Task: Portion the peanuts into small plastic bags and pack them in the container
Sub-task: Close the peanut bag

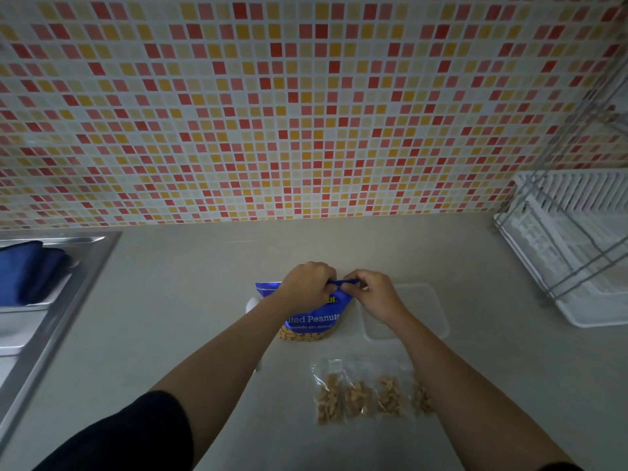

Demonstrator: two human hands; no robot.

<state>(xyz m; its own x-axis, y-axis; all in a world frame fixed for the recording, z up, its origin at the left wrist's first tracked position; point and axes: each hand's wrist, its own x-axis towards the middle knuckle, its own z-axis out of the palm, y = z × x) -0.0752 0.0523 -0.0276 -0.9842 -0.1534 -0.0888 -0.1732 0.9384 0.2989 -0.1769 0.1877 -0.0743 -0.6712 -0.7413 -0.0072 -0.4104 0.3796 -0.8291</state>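
head | left hand [307, 287] and right hand [372, 294] both pinch peanut bag [311, 321] top edge | four filled small bags [370, 396] lie nearer, under right forearm | container [428, 311] just right of right hand

Beige counter [190, 300] with peanut bag [311, 322], clear container [418, 311], 4 filled small bags [370, 396], dish rack [577, 253].

Blue peanut bag [307, 317] with white lettering between the hands, tan nuts in clear small bags [370, 392] below the right hand [375, 294], red-orange-cream mosaic wall [306, 103] beyond, navy cloth [27, 270] far left.
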